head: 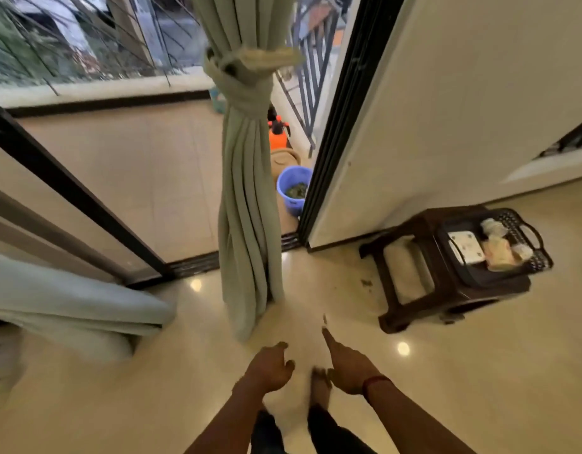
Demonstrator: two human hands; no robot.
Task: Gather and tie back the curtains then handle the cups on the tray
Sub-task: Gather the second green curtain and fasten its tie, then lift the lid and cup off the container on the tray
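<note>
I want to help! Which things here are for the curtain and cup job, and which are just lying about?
For the job: tied curtain, loose curtain, tray, cups.
Just lying about: blue bucket, orange sprayer, stool.

Dark stool (425,229) on glossy floor (479,371), black tray (469,274) on top.

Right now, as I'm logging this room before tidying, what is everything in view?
curtain: one, pale green, centre, tied
tie-back: one, pale green, round that curtain
second curtain: one, pale, lower left
stool: one, dark brown, right, by wall
tray: one, black, on the stool
cups: count unclear, pale, on the tray
bucket: one, blue, balcony, behind the curtain
sprayer: one, orange, beyond the bucket
left hand: one, empty, bottom centre
right hand: one, empty, index finger pointing
</note>
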